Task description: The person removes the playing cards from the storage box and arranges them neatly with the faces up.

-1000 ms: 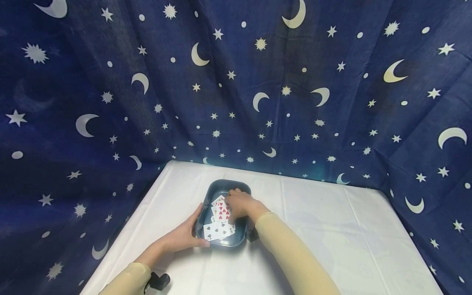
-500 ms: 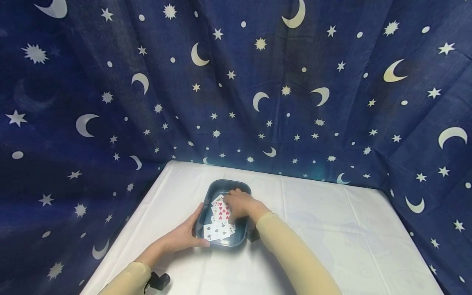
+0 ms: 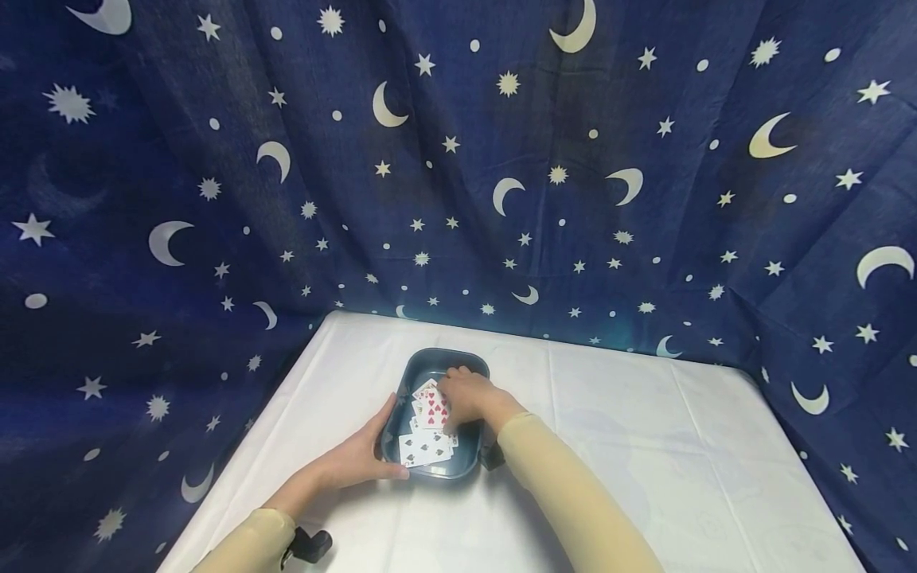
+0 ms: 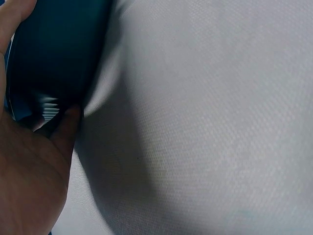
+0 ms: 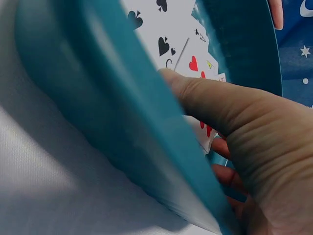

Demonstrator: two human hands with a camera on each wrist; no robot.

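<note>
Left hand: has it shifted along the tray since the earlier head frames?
No. The left hand grips the same near-left corner of the tray, thumb on the rim as before.

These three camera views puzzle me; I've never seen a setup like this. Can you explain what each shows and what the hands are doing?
No machine here: a person works with bare hands, wearing one camera on the head and one on each wrist. The head view looks down on a table under a white cloth, backed by a dark blue curtain with moons and stars. On the cloth stands a dark teal plastic tray holding loose playing cards. The left hand grips the tray's near left edge. The right hand reaches inside, fingers on the cards. The left wrist view shows palm, tray wall and cloth; the right wrist view shows the tray's rim close up, thumb over cards.
</note>
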